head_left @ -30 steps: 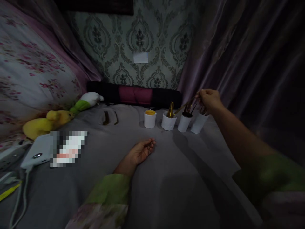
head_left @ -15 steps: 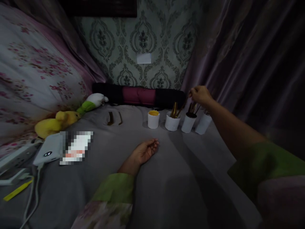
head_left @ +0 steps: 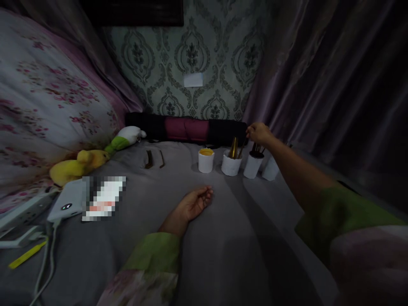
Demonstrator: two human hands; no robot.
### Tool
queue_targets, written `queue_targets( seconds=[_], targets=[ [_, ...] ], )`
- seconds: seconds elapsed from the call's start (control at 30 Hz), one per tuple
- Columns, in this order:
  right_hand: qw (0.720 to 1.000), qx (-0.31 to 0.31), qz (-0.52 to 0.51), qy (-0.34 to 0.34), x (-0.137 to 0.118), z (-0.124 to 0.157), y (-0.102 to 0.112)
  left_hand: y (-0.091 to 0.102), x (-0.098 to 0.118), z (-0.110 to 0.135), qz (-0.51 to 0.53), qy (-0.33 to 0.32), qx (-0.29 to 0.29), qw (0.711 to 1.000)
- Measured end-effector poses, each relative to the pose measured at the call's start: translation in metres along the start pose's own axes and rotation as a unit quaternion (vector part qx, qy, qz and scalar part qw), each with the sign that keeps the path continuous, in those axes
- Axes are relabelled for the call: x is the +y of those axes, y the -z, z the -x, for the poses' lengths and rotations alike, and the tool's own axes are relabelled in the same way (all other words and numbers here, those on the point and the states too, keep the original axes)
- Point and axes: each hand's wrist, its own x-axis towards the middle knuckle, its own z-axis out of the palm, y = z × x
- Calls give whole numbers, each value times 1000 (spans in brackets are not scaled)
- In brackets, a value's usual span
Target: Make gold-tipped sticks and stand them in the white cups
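Several white cups stand in a row on the grey bedsheet (head_left: 229, 238): one with a yellow top (head_left: 205, 160), one holding gold sticks (head_left: 231, 162), a third (head_left: 253, 164) with dark sticks, and a fourth (head_left: 270, 168) partly behind my arm. My right hand (head_left: 259, 134) hovers above the second and third cups, fingers pinched on a thin gold stick (head_left: 241, 149) whose lower end is in the second cup. My left hand (head_left: 194, 202) rests palm up on the sheet, fingers loosely curled, holding nothing.
A black and maroon bolster (head_left: 186, 127) lies along the patterned wall. Yellow and green plush toys (head_left: 86, 160) sit at left by a floral pillow (head_left: 47, 102). Two dark sticks (head_left: 154, 158) lie on the sheet. A white power bank (head_left: 65, 206) and cables are at lower left. Curtains hang on the right.
My right hand has moved left and slightly down, carrying the gold stick from above the far right cups into the second cup. The left hand has stayed put.
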Motion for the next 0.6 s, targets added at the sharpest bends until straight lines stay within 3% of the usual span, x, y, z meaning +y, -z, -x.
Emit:
queue_targets(
  seconds=[0.6],
  targets=[
    [999, -47, 20, -13, 13, -3, -30, 1, 0, -1, 4, 0, -4, 1000]
  ],
)
